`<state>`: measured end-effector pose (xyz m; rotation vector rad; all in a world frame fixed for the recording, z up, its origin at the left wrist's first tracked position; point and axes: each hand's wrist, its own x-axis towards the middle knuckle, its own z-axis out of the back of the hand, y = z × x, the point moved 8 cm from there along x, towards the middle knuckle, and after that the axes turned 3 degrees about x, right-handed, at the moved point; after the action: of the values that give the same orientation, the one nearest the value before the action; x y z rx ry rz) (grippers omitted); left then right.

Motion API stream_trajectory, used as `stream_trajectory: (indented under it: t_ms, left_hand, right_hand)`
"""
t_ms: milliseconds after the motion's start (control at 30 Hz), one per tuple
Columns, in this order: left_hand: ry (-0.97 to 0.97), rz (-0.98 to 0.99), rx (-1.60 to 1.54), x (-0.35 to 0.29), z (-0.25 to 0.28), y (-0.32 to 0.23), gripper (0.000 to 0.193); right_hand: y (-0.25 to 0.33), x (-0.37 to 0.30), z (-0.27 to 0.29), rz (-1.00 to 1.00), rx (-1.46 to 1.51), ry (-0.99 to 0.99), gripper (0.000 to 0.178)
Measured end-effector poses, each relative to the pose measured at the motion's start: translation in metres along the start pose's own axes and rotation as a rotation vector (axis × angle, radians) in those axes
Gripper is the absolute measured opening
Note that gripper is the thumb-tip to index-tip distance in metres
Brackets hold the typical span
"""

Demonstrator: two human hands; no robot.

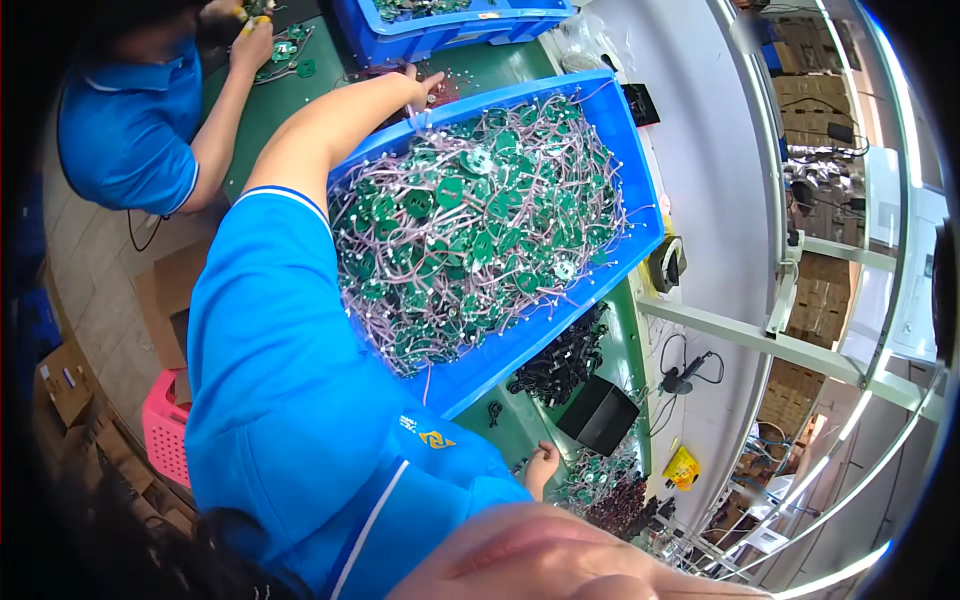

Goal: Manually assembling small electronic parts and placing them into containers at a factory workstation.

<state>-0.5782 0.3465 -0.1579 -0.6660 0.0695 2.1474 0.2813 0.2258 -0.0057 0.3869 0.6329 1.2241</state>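
A blue plastic bin point(645, 215) fills the middle, heaped with round green circuit boards point(480, 240) on pinkish wires with white plugs. My left arm reaches along its left side. At the bin's far left rim, my left hand point(425, 88) has its fingers apart beside a tangle of red wires point(447, 92); nothing shows in it. Below the bin, my right hand point(543, 468) is small in view over the green table point(480, 430). Its fingers are curled; what they hold, if anything, is hidden. It is close to a loose pile of wired boards point(600, 478).
Another blue bin point(450, 40) stands at the far end. At upper left, a co-worker in blue point(125, 140) handles wired parts. Black cables point(562, 360) and a black box point(598, 415) lie right of my right hand. A pink basket point(165, 430) stands at left.
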Motion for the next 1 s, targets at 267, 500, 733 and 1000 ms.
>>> stream_trajectory:
  t_ms: [267, 500, 733, 1000]
  left_hand:
    - [0.119, 0.021, 0.086, -0.031, 0.021, -0.035, 0.064]
    - [-0.01, -0.015, -0.168, -0.053, 0.029, -0.04, 0.044]
    - [-0.259, -0.119, -0.386, -0.063, 0.056, -0.018, 0.045]
    - [-0.592, -0.139, -0.876, -0.15, 0.187, -0.029, 0.045]
  right_hand:
    - [0.013, -0.029, -0.036, -0.194, 0.146, 0.201, 0.021]
    - [0.028, -0.024, -0.079, -0.195, 0.163, 0.35, 0.02]
    - [0.033, -0.028, -0.078, -0.152, 0.168, 0.371, 0.021]
    - [-0.043, -0.049, -0.062, -0.327, 0.166, 0.324, 0.022]
